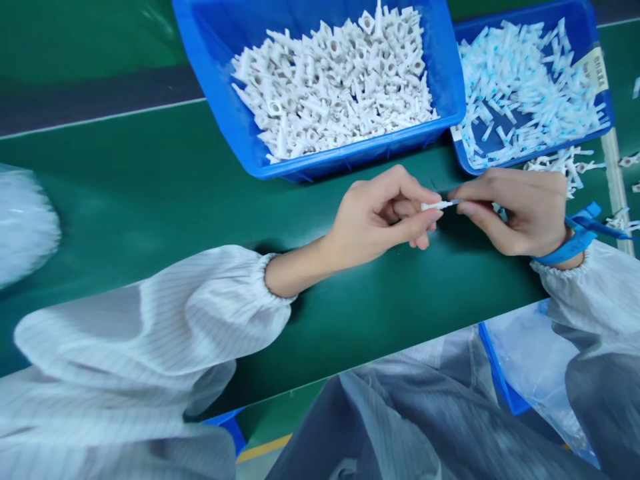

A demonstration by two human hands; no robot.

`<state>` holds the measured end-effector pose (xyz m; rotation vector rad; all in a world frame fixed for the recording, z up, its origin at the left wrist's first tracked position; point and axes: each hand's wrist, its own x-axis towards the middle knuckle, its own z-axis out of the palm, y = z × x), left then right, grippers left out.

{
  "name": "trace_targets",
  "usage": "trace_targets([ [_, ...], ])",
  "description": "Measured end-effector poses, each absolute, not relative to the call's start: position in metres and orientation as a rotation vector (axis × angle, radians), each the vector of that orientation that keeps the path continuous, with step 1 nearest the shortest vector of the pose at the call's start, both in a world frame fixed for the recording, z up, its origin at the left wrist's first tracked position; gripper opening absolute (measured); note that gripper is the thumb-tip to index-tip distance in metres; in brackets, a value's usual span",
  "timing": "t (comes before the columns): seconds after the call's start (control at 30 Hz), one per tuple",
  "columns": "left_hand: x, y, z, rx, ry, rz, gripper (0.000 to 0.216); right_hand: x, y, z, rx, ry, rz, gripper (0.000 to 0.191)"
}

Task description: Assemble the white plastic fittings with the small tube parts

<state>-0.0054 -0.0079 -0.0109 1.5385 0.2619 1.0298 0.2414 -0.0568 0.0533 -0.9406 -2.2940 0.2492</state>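
Above the green table, my left hand (380,217) pinches a small white tapered plastic part (436,205) between thumb and fingertips, its thin end pointing right. My right hand (523,207) meets that thin end, thumb and forefinger closed on a tiny translucent bluish cap (456,202). Most of this cap is covered by the fingertips. The two pieces touch or overlap at the tip; how far one sits on the other I cannot tell. A blue strap (565,243) circles my right wrist.
A large blue bin (280,170) of white plastic parts stands behind my hands. Right of it, a shallower blue tray (543,147) holds clear and light-blue tubes. Loose white parts (565,163) lie beside the tray. A bulging clear bag (25,223) rests at far left.
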Motion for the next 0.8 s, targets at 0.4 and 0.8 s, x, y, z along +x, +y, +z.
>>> trace_targets([
  [0.4,0.000,-0.003,-0.012,1.445,0.319,0.824,0.053,0.240,-0.057,0.040,-1.031,-2.219,0.377,0.025],
  [0.8,0.001,-0.003,-0.009,1.410,0.355,0.812,0.056,0.246,-0.054,0.041,-1.064,-2.152,0.356,0.018],
])
